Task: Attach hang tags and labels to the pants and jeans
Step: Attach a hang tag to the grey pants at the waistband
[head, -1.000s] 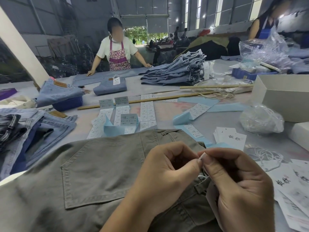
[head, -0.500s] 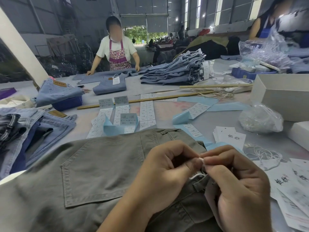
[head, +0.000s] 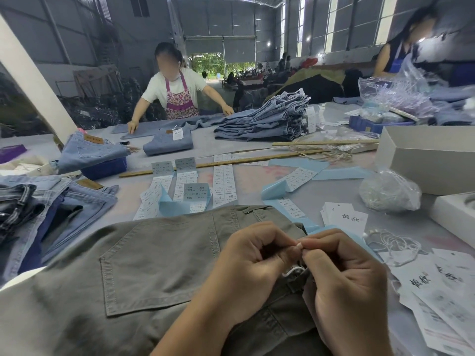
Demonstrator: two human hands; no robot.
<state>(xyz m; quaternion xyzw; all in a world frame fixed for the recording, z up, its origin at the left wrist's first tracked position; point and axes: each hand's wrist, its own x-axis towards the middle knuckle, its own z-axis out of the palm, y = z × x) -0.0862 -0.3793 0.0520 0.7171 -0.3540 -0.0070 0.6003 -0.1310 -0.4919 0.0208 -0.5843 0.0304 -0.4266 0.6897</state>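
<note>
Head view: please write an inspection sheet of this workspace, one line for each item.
Surface: grey table, crowded.
Job's things: olive pants in front; white string at the waistband; hang tags stacked at right; label strips behind the pants.
Clutter: jeans stack, wooden rulers, plastic bag, white box.
Hands: left hand and right hand pinch the string's end together.
Cables: nothing seen.
Surroundings: two other workers at the table's far side.
</note>
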